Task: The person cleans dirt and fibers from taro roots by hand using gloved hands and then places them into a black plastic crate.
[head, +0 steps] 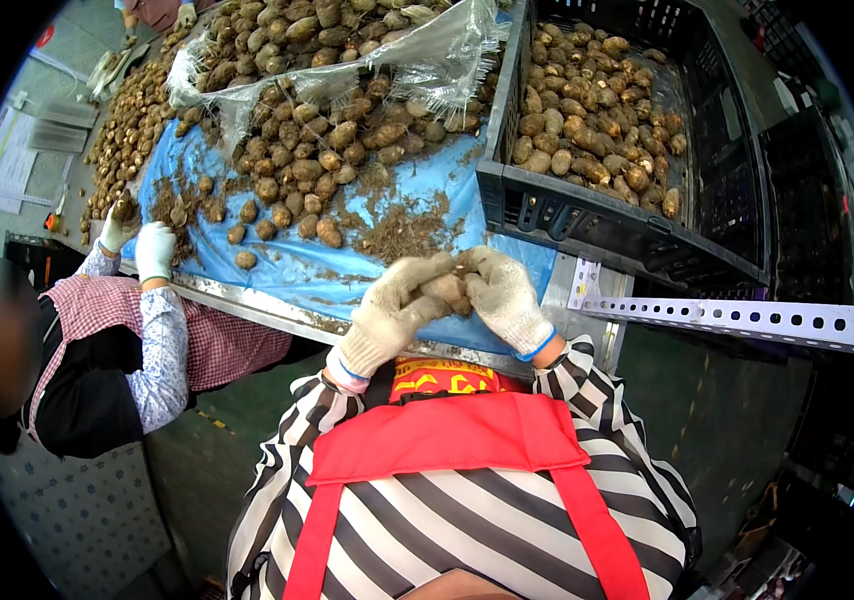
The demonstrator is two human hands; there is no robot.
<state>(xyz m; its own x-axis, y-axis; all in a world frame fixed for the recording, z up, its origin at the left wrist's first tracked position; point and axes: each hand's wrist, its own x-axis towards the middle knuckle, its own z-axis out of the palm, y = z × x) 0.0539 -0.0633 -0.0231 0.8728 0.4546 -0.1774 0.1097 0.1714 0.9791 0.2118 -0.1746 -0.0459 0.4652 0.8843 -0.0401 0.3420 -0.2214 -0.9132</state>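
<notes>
Both my hands wear soiled white knit gloves and meet over the near edge of the table. A brown taro corm [451, 292] lies between them. My left hand [394, 309] grips it from the left with the fingers along its far side. From the right, my right hand [505, 298] pinches its end, partly hiding it. Beyond them, a blue plastic sheet [284, 270] bears dry root scraps [415, 229] and a large heap of taro corms [299, 157]. Torn clear woven plastic [352, 67] lies across the heap.
A black plastic crate [607, 225] partly filled with corms [592, 127] stands at the right. Below it a perforated white metal bar [734, 311] juts out rightward. To the left, a gloved co-worker [153, 251] handles a corm near a spread of smaller corms [119, 142].
</notes>
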